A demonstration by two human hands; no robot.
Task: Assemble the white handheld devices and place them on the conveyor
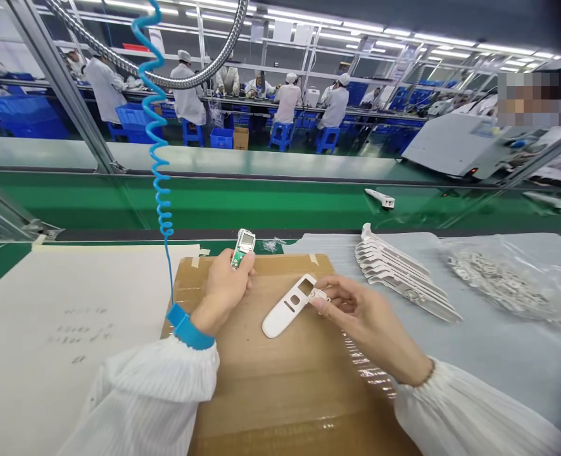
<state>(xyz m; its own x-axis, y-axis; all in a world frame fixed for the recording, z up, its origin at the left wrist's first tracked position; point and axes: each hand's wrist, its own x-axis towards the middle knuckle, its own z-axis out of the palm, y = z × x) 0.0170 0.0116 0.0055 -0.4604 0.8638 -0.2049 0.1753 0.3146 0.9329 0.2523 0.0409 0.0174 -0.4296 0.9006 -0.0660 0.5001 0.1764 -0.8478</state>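
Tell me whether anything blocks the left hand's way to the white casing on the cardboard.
Nothing visible stands between the left hand and the white casing; only cardboard shows there. The right hand is on the casing's opposite side.

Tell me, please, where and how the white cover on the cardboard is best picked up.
Probably by both long edges near its solid, rounded end, coming from above on the near side. The white cover lies flat and slantwise on the cardboard, that end nearest the wearer; its openings are toward the far end, beside the right hand.
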